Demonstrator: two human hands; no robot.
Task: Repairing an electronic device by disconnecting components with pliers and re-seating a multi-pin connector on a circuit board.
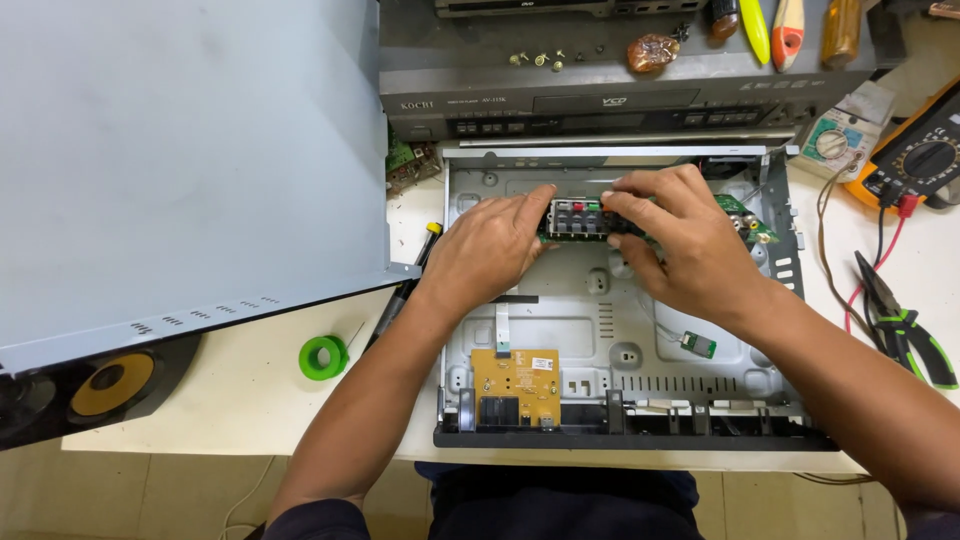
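An opened metal player chassis (590,330) lies on the white table. My left hand (490,250) and my right hand (680,235) both grip a green circuit board with a block of connector sockets (578,218) near the chassis's back wall. The board's right end (745,215) sticks out past my right hand. A small orange circuit board (515,375) with a flat ribbon cable sits at the front left of the chassis. A tiny green board on thin wires (699,345) lies loose at the right.
The grey metal cover (180,170) leans at the left over a speaker (110,385). A green tape roll (323,356) and a screwdriver (405,290) lie beside the chassis. Another grey player (620,85) stands behind, with screws and tool handles on top. Green-handled pliers (905,325) and a multimeter (915,155) are at the right.
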